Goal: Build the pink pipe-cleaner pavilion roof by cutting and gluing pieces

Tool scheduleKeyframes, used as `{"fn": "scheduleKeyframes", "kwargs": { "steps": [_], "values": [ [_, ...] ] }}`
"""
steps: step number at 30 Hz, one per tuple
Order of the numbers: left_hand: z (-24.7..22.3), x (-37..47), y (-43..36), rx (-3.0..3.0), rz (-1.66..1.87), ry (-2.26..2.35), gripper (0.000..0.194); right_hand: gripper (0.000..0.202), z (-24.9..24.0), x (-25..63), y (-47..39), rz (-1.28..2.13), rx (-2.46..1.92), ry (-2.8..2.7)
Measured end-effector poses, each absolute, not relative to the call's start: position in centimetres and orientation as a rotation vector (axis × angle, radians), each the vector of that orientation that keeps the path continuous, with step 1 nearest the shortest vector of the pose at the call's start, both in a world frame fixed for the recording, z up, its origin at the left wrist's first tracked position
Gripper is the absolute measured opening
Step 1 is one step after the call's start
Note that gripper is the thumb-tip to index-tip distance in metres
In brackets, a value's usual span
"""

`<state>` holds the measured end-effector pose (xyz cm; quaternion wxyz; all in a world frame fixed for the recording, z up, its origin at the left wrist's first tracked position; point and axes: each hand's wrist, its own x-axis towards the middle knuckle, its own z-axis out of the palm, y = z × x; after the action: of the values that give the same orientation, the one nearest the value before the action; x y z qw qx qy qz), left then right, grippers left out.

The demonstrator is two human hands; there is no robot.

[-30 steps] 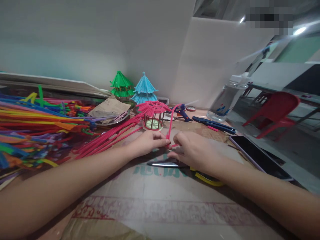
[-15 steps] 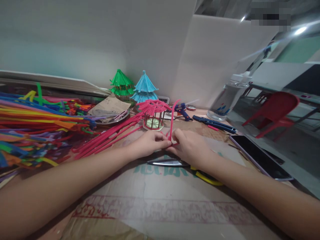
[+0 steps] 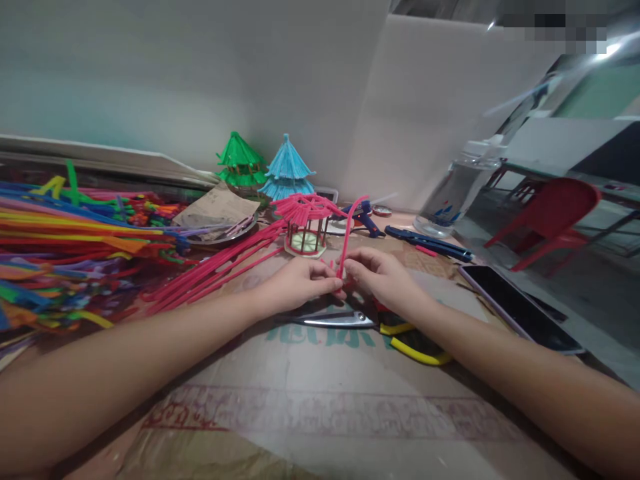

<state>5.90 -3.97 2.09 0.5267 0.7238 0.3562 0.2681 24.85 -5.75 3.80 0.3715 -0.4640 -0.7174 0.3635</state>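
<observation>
A pink pipe cleaner point(image 3: 347, 243) stands up between my hands, its upper end curving to the right. My left hand point(image 3: 305, 285) pinches it low down between thumb and fingers. From the other side, the curled fingertips of my right hand point(image 3: 383, 277) meet the same stem; part of the grip is hidden. Just beyond my hands sits a small pavilion model point(image 3: 306, 230) with a pink roof and brown posts. Scissors point(image 3: 345, 320) with yellow handles lie under and in front of my hands. Several pink pipe cleaners point(image 3: 215, 270) lie in a bundle to the left.
Heaps of coloured pipe cleaners point(image 3: 85, 233) cover the left side. Green point(image 3: 240, 160) and blue point(image 3: 289, 167) roofed models stand behind. Rightward are a glue gun point(image 3: 367, 219), a utility knife point(image 3: 425, 243), a phone point(image 3: 520, 307) and a clear bottle point(image 3: 455, 190). A red chair point(image 3: 555, 213) stands beyond.
My right hand has shifted slightly and its fingers have loosened a little. The pipe cleaner's top now leans further right. More of the scissors shows.
</observation>
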Motion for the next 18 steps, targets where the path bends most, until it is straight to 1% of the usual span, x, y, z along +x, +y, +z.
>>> {"fn": "scheduleKeyframes", "kwargs": {
  "steps": [3, 6, 18],
  "values": [
    [2.11, 5.80, -3.75, 1.717, 0.629, 0.834, 0.025, 0.019, 3.85, 24.39, -6.03, 1.107, -1.195, -1.744],
    [1.99, 5.68, -3.54, 1.727, 0.611, 0.825, 0.027, 0.019, 3.82, 24.23, -6.30, 1.182, -1.185, -1.702],
    [2.34, 5.67, -3.80, 1.723, 0.589, 0.857, 0.025, 0.020, 2.89, 24.47, -5.79, 1.095, -1.123, -1.708]
  ]
}}
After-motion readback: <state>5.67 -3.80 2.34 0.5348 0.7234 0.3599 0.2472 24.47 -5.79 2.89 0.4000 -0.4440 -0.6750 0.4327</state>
